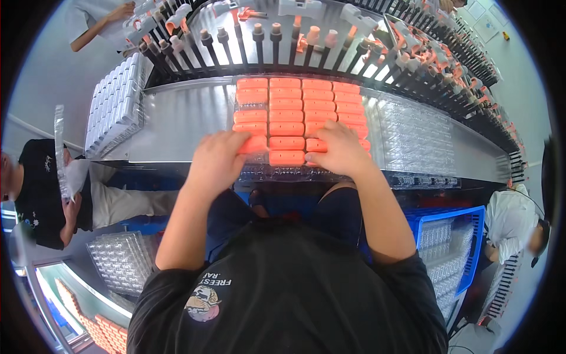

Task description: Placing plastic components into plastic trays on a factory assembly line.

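Note:
A clear plastic tray lies before me on the metal bench, filled with rows of orange plastic casings in several columns. My left hand is at the left column's near end, thumb and fingers closed on an orange casing. At the right half of the tray, my right hand has its thumb and fingertips around another orange casing and covers part of the casings beneath it. One pocket in the left column, farther back, shows bare clear plastic.
Stacked clear trays stand to the right; a stack of trays with white parts is at the left. Black pegs carrying grey and orange parts line the conveyor behind. A blue crate sits lower right. Co-workers are at both sides.

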A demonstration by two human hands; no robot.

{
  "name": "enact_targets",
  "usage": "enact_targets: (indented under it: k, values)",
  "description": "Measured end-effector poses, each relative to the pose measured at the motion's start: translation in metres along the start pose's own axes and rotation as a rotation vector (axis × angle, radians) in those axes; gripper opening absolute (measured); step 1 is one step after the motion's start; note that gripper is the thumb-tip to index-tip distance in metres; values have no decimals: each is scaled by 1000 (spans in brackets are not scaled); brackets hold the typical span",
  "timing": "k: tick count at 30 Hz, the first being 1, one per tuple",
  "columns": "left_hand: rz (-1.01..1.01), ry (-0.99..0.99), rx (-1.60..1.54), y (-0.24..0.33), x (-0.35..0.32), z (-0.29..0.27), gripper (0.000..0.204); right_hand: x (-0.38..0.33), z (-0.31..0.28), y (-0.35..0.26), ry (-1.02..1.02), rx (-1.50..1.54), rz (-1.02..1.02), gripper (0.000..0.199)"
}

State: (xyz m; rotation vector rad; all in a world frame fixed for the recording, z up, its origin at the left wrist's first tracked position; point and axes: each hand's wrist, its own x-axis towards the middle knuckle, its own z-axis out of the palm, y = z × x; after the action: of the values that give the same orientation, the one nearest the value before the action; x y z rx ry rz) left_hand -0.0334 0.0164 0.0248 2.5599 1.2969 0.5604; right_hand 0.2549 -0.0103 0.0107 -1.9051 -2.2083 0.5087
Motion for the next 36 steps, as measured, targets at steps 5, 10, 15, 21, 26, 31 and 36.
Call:
enact_targets:
  k: [5, 10, 15, 21, 26, 31, 36]
  values:
    - [83, 166, 68, -1, -21, 22, 28, 8, -7, 18, -26, 204, -178, 37]
    - [127, 144, 18, -5, -29, 24, 22, -3, -21, 13, 157, 212, -220, 32]
    - [110, 287, -100, -4, -48, 26, 20, -19, -31, 20, 283, 703, 21, 24]
    - [-171, 602, -357, -32, -86, 51, 15, -22, -8, 29, 190, 1015, 34, 26]
    - [-383, 596, -512, -64, -110, 90, 16, -23, -7, 9, 348, 420, -182, 34]
    - [-498, 371, -315, -135, -167, 151, 20, -15, 0, 4, 421, 255, -316, 32]
    - [-475, 30, 128, -124, -187, 165, 24, -22, 8, 15, 364, 36, -251, 24]
